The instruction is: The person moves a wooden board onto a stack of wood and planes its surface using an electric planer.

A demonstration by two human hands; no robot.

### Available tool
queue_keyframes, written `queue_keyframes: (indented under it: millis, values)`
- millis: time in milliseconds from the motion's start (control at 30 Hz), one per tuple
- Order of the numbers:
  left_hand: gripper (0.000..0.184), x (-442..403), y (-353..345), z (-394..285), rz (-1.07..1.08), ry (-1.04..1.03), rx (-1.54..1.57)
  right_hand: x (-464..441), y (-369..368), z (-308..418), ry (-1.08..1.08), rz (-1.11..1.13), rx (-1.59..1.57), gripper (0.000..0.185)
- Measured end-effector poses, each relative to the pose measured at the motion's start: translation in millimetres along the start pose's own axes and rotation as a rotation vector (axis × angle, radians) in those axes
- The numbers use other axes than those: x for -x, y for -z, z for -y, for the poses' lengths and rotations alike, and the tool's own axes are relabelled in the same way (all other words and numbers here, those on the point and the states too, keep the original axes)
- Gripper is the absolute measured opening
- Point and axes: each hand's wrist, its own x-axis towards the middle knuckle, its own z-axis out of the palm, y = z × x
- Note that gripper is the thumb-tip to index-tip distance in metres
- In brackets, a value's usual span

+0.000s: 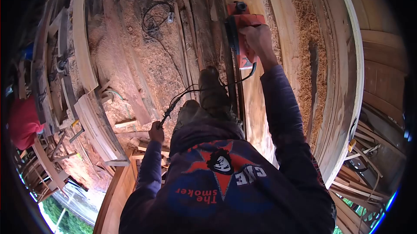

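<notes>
My right hand (259, 42) is wrapped round the handle of a red electric hand planer (249, 19). The planer rests on a long pale board (256, 106), near its left edge. From the planer's rear a black power cord (241, 80) loops across in front of my legs to the left. My left hand (157, 133) is closed on a bunched part of that cord, held low beside my left leg. The planer's underside and blade are hidden against the wood.
Curly wood shavings (299, 34) lie along the boards at the right. On the shaving-covered floor sit a coiled cable (154, 19) and a small white socket box (170, 17). Long planks (84, 34) stand at the left, near a red cloth-like shape (25, 123). Scrap strips are piled at lower right.
</notes>
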Motion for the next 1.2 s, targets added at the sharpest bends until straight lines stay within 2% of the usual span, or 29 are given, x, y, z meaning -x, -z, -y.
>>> queue_keyframes:
  millis: [100, 167, 233, 267, 400, 500, 567, 733, 800, 833, 900, 1133, 1200]
  values:
    - [0.028, 5, -4, -2, -0.019, 0.066, 0.048, -23, -2, 1, 0.044, 0.005, -0.038, 0.018]
    - [0.027, 6, -9, 2, -0.035, 0.052, 0.043, -33, 3, 10, -0.188, 0.023, -0.312, 0.023]
    - [0.024, 5, -15, 2, -0.066, 0.036, 0.030, -38, 5, 21, -0.143, -0.029, -0.377, 0.018]
    - [0.024, 4, -17, 2, -0.066, 0.034, 0.032, -40, 6, 25, -0.106, -0.080, -0.441, 0.022]
    - [0.022, -11, -15, -12, -0.041, 0.017, 0.026, -75, -3, 17, -0.078, -0.108, -0.397, 0.021]
    - [0.020, -32, -9, -22, -0.011, 0.038, 0.043, -100, -6, 13, 0.115, -0.110, -0.354, 0.021]
    - [0.018, -48, 0, -36, 0.026, 0.061, -0.018, -99, 2, 34, -0.048, -0.141, -0.432, 0.021]
    - [0.018, -99, 23, -77, 0.070, -0.005, -0.039, -151, -7, 33, -0.039, -0.175, -0.359, 0.021]
    - [0.019, -120, 31, -97, 0.062, 0.027, -0.049, -170, -2, 44, -0.089, -0.130, -0.284, 0.035]
    - [0.019, -130, 34, -106, 0.059, 0.023, -0.053, -178, 1, 49, -0.087, -0.133, -0.289, 0.035]
    - [0.020, -146, 40, -121, 0.036, 0.022, -0.054, -192, 3, 56, -0.033, -0.141, -0.262, 0.023]
    - [0.021, -184, 41, -150, 0.026, 0.020, -0.047, -254, -1, 70, -0.029, -0.166, -0.240, 0.024]
    - [0.021, -189, 40, -158, 0.024, 0.047, -0.071, -269, 6, 81, -0.123, -0.144, -0.277, 0.024]
